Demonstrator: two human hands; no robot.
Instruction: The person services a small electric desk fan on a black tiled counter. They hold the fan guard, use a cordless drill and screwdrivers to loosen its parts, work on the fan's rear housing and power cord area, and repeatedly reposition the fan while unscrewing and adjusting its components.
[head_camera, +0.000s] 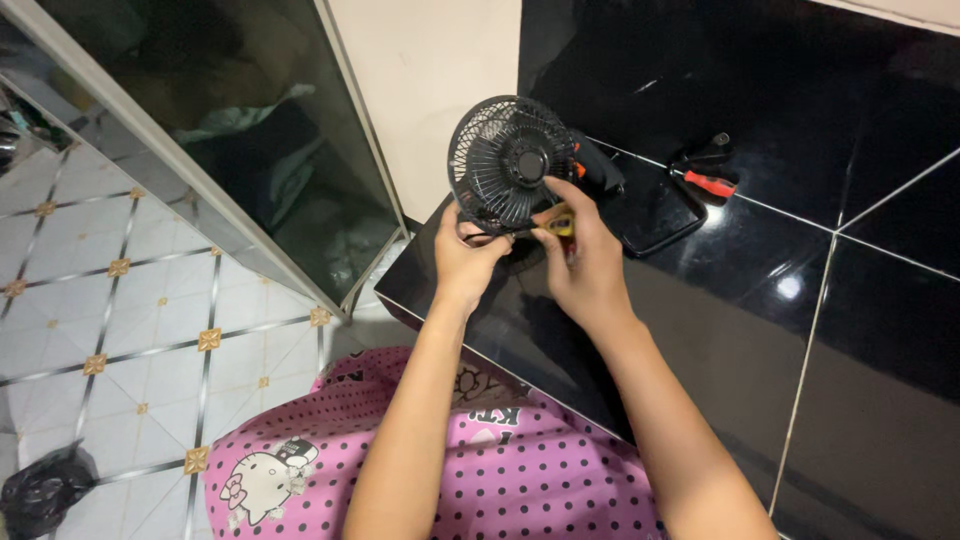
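Head view: small black fan (508, 160), round wire grille, between both hands.

The small fan (510, 160) stood upright over the near-left corner of the tiled ledge (760, 300); the left hand (466, 262) sat at its near-left rim, the right hand (583, 262) just right of it; a wire stand (655, 215) lay right of the fan; a screwdriver (708, 180) lay farther right; a glass door (230, 130) stood to the left.
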